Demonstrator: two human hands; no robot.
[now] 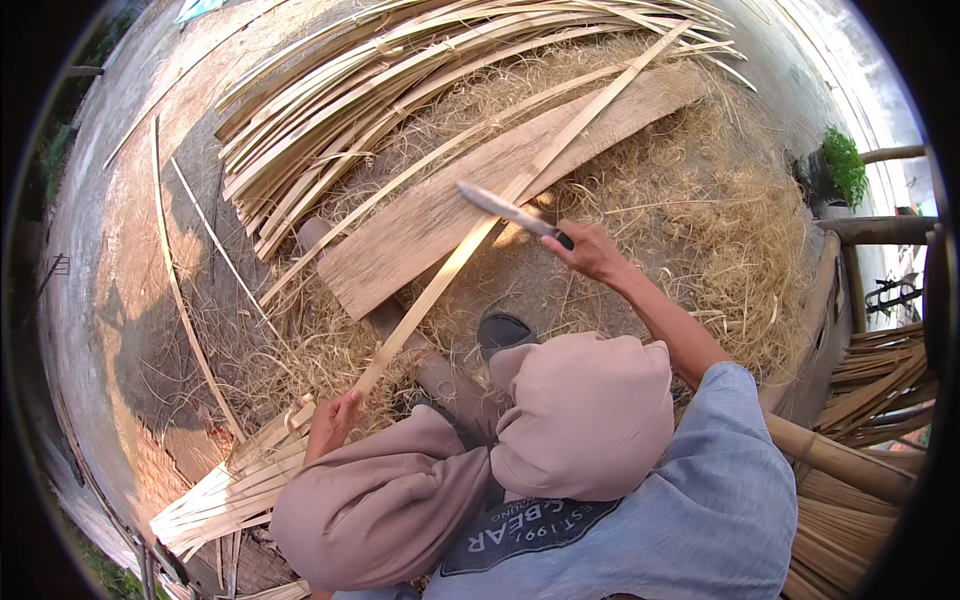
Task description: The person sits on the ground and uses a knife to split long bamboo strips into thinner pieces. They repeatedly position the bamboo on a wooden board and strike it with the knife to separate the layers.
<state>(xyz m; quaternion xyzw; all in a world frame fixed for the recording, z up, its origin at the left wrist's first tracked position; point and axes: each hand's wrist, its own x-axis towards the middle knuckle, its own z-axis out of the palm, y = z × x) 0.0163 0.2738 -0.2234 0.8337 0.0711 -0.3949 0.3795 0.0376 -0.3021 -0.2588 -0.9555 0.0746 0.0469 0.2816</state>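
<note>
My right hand (pixel 592 252) is closed round the dark handle of a knife (pixel 500 208). Its long blade points left and lies across a pale bamboo strip (pixel 455 262), partly smeared by motion. Down by my left knee, my left hand (pixel 332 424) grips the near end of this strip between thumb and fingers. From there the strip slants up to the right, over a wide wooden board (pixel 400 240) and on past its far edge. Part of my left hand is hidden behind my knee.
A large pile of split bamboo strips (pixel 330 130) lies beyond the board. Curly shavings (pixel 700 240) cover the ground around it. More strips (pixel 235 490) lie beside my left leg. At the right stand bamboo poles (pixel 840 455) and another stack of strips (pixel 885 385).
</note>
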